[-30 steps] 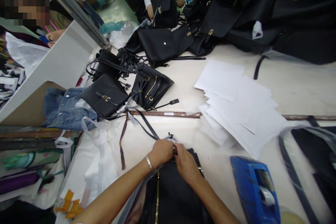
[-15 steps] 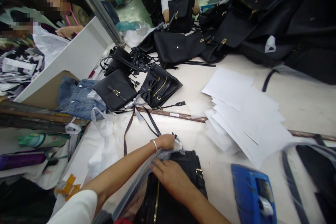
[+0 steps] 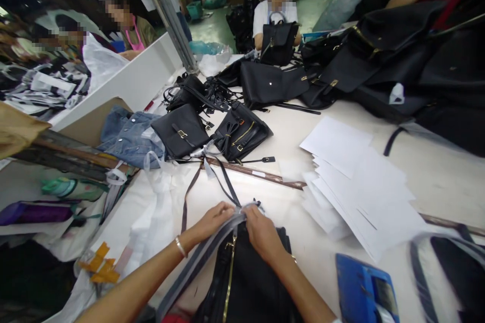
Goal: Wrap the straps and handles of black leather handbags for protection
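Note:
A black bag (image 3: 253, 277) with a gold zipper lies on the table close to me. Clear plastic film (image 3: 212, 245) wraps its strap and runs down along its left side. My left hand (image 3: 216, 218), with a bracelet at the wrist, pinches the plastic-wrapped strap at the bag's top. Right beside it, my right hand (image 3: 258, 224) is closed on the same wrapped strap. Dark straps (image 3: 227, 181) stretch from the hands toward the back.
White sheets (image 3: 359, 181) are piled at right, near a blue tape dispenser (image 3: 366, 287). Several black bags (image 3: 265, 83) lie farther back. A denim garment (image 3: 131, 133) is at left. A person (image 3: 259, 17) holds a black backpack across the table.
My left hand has drawn back to the left and down. My right hand has moved up from the bag's front to the wrapped strap. The view has tilted up a little.

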The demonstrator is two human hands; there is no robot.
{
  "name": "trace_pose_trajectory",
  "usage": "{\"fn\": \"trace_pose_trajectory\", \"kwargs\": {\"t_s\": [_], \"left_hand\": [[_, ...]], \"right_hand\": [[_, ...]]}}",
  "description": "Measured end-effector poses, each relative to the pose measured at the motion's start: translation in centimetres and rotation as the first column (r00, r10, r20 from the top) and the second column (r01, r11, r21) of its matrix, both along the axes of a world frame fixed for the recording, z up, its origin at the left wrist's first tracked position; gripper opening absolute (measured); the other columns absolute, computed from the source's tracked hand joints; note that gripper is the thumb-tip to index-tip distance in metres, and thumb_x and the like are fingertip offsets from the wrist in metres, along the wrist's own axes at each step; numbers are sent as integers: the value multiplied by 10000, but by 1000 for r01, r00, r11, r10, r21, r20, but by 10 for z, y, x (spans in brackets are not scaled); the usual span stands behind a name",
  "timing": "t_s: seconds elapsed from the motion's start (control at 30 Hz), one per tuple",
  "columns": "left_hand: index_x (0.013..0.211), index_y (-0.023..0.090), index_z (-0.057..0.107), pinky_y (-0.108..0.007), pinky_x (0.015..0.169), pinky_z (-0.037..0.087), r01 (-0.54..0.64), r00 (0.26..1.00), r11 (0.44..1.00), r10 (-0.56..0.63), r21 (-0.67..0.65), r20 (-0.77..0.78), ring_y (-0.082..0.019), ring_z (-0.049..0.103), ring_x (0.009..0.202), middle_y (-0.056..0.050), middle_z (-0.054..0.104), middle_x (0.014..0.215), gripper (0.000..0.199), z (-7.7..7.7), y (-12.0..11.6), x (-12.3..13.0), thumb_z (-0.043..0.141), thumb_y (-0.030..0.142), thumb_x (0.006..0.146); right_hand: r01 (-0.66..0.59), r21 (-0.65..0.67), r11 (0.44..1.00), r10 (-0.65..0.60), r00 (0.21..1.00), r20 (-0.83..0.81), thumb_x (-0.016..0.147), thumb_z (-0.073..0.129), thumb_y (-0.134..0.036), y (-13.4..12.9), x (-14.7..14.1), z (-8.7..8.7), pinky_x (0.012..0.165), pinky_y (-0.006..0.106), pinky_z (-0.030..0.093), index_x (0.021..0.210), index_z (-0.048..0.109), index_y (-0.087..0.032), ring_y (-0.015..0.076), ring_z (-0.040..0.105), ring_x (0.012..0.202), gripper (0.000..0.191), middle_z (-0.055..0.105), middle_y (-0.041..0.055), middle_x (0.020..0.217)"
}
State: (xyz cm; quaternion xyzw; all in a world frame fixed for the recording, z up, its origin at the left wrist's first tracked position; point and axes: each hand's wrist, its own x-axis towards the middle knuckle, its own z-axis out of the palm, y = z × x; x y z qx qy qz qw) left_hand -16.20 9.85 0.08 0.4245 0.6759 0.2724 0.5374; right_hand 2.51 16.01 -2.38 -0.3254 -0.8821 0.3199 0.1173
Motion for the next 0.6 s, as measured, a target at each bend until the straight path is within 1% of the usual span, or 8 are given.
{"fn": "trace_pose_trajectory", "kwargs": {"t_s": [0.07,0.13,0.23,0.33,0.4,0.5,0.57,0.6], "left_hand": [[952,158,589,-288,697,465,16,970,990,19,-140,242,-187,624,744,-58,682,830,384,16,-40,-10,485,519,872],[956,160,576,-270,624,454,44,920,956,74,-289,385,-174,617,659,-51,686,780,370,26,-82,-18,584,506,824],[921,161,580,-253,542,423,102,856,893,146,-438,496,-152,584,538,-63,697,728,404,33,-138,-33,645,528,766],[840,155,620,-247,466,382,145,849,849,158,-509,505,-128,506,436,-45,655,613,430,34,-171,-49,649,572,739],[787,157,618,-240,436,361,107,840,851,200,-514,505,-104,426,384,-3,574,514,425,39,-170,-51,645,578,739],[715,162,565,-235,472,396,13,771,906,260,-422,581,-64,326,380,57,446,474,391,54,-127,-38,650,542,757],[731,166,538,-228,487,404,-62,700,929,300,-364,648,-45,286,398,67,418,544,345,65,-77,-22,635,491,796],[746,167,534,-215,473,386,-81,661,941,297,-328,689,-40,260,396,76,384,544,328,69,-50,-12,625,475,811]], "right_hand": [[131,-91,987,-140,985,-96,895,366,-87,10,3,-8,814,291,477,1097,537,-200,174,597,895,288,586,66,1029],[237,-148,960,-260,952,-160,874,365,-86,21,3,-20,859,307,470,1089,544,-195,180,589,935,300,589,65,1021],[344,-195,918,-379,907,-185,847,379,-110,38,4,-39,887,341,470,1040,571,-181,196,585,954,281,608,67,984],[367,-237,899,-409,898,-162,848,379,-146,44,9,-41,886,358,484,995,589,-178,205,598,944,258,626,66,944],[385,-197,901,-417,895,-160,866,402,-208,36,13,-30,906,392,483,1107,567,-166,237,580,1037,295,609,108,1081],[456,-169,874,-483,857,-182,883,471,-375,5,13,-2,945,467,456,1367,382,-186,303,502,1189,527,400,171,1409],[394,-362,845,-488,845,-218,870,506,-478,-26,7,14,926,471,469,1416,296,-230,303,540,1153,635,401,168,1422],[287,-506,813,-460,849,-258,856,516,-526,-43,1,21,913,462,480,1420,272,-243,298,561,1134,676,450,165,1386]]}}
